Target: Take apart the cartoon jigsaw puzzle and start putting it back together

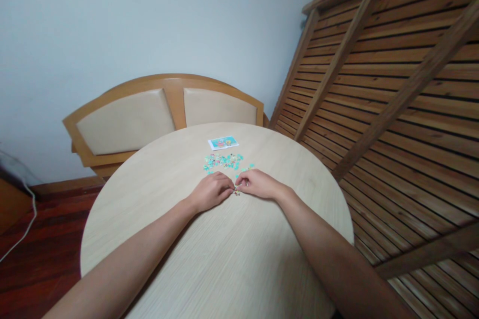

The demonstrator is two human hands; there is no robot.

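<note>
Probably early: small cluster between left hand and right hand, many pieces loose beyond; fingers curled, can't tell if gripping.

"How does the table look up close?"

"Smooth and matt around my left hand and right hand, with a fine wood grain."

"And those pieces between them?"

"Thin card, it seems. Beyond my hands, the picture sheet looks like paper."

"Farther off?"

"A headboard of slightly glossy wood with smooth, leathery insets; to my hands' right, a slatted frame of bare, knotty wood."
</note>
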